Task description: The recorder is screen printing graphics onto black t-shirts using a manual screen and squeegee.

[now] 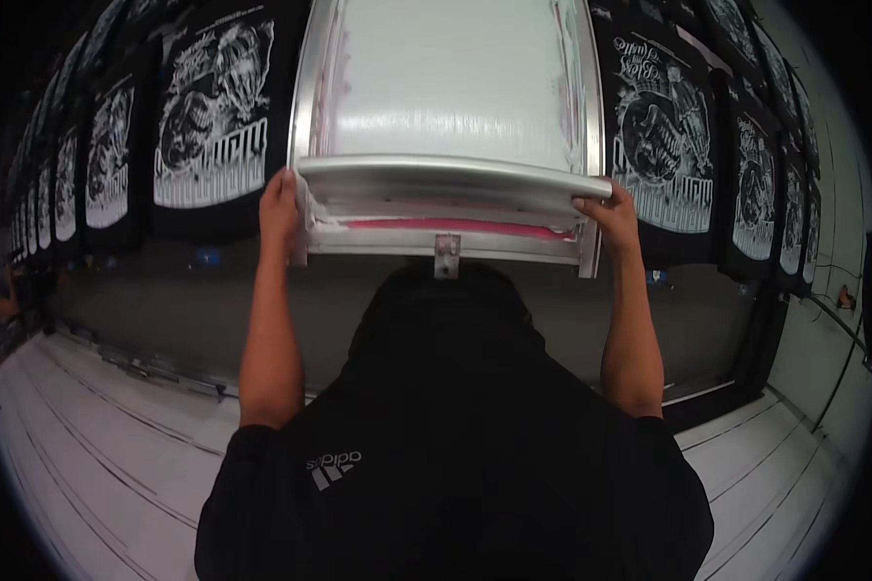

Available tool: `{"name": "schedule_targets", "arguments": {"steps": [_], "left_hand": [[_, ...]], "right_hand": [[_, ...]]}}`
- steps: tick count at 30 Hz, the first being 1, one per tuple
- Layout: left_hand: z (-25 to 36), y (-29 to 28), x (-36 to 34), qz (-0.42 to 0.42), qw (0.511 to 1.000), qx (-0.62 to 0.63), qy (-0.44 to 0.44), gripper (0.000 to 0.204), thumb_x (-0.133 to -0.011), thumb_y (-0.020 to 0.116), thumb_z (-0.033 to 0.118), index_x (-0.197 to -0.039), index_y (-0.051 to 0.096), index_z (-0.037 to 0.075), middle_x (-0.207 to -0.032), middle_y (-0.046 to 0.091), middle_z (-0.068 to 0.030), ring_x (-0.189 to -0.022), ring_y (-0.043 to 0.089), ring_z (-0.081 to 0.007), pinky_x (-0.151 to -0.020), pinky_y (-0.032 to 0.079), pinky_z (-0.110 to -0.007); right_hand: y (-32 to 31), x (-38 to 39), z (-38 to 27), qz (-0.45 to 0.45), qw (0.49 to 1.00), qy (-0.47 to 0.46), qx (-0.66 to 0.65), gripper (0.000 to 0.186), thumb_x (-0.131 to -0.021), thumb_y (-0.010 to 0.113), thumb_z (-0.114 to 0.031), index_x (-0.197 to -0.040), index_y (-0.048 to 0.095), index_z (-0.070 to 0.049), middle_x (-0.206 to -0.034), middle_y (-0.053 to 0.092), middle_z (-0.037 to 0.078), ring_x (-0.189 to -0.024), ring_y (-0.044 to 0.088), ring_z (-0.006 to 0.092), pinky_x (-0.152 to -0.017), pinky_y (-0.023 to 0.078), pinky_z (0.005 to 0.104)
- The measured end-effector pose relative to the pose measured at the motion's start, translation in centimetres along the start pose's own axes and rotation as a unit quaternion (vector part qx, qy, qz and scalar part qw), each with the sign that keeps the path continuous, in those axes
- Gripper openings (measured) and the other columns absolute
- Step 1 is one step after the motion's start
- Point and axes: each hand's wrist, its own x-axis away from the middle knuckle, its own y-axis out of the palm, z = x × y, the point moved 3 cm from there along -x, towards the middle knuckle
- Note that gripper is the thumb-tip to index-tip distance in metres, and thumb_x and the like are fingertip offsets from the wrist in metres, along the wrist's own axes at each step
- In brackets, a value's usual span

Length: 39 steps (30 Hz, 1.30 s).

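Observation:
A long silver squeegee bar lies across the near end of a metal screen frame with a pale, white-smeared mesh. My left hand grips the bar's left end beside the frame rail. My right hand holds the right end, its fingers bent round it. Below the bar, a pink-red strip runs inside the frame, with white paste at its left. A metal bracket is on the frame's near edge, just above my black-shirted torso.
Black shirts with white printed designs stand in rows on boards at both sides. Another person's arm shows dimly at the far left. A pale lined floor lies below, and a pale wall with cables is at right.

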Motion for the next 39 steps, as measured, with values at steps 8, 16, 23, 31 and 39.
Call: {"name": "schedule_targets", "arguments": {"steps": [8,16,23,31,39], "left_hand": [[-0.9,-0.1,-0.1,-0.018,0.999,0.029,0.017,0.045,-0.101,0.054,0.034,-0.130,0.058,-0.001,-0.117,0.065,-0.0060,-0.107,0.055,-0.0124,-0.096,0.041,-0.026],[-0.1,0.9,0.7,-0.021,0.999,0.019,0.039,0.046,-0.100,0.057,0.035,-0.128,0.058,-0.001,-0.109,0.067,-0.0084,-0.098,0.058,-0.0127,-0.089,0.045,-0.026],[-0.3,-1.5,0.7,-0.003,0.983,-0.118,0.144,0.047,-0.097,0.059,0.035,-0.129,0.057,0.001,-0.121,0.063,-0.0155,-0.112,0.057,-0.0268,-0.099,0.042,-0.034],[13.1,3.6,4.4,-0.320,0.754,-0.443,0.363,0.029,-0.065,0.076,0.014,-0.091,0.064,0.007,-0.079,0.063,-0.0098,-0.083,0.061,-0.0334,-0.075,0.048,-0.046],[22.4,9.4,-10.0,-0.247,0.806,-0.398,0.361,0.018,-0.073,0.071,0.016,-0.088,0.067,0.006,-0.085,0.066,-0.0159,-0.083,0.062,-0.0376,-0.074,0.050,-0.044]], "right_hand": [[1.6,0.6,1.4,0.014,1.000,0.007,-0.004,0.029,-0.073,0.080,-0.002,-0.100,0.068,-0.001,-0.090,0.068,0.003,-0.083,0.062,0.0107,-0.077,0.050,0.0259],[0.5,0.3,1.6,0.020,1.000,-0.012,-0.010,0.031,-0.074,0.079,-0.002,-0.103,0.067,-0.002,-0.091,0.068,0.001,-0.086,0.061,0.0100,-0.080,0.048,0.0255],[1.8,0.8,-0.2,-0.037,0.979,0.036,0.197,0.031,-0.070,0.079,-0.003,-0.098,0.065,-0.003,-0.086,0.064,0.000,-0.084,0.059,0.0091,-0.077,0.048,0.0259],[5.9,3.7,-5.0,-0.075,0.827,-0.053,0.555,0.032,-0.066,0.066,-0.003,-0.097,0.069,-0.007,-0.099,0.069,0.016,-0.095,0.063,0.0370,-0.086,0.050,0.0442],[3.5,-14.9,-12.7,-0.098,0.807,-0.108,0.572,0.032,-0.069,0.062,-0.006,-0.100,0.068,-0.008,-0.088,0.067,0.018,-0.085,0.063,0.0391,-0.077,0.051,0.0457]]}}
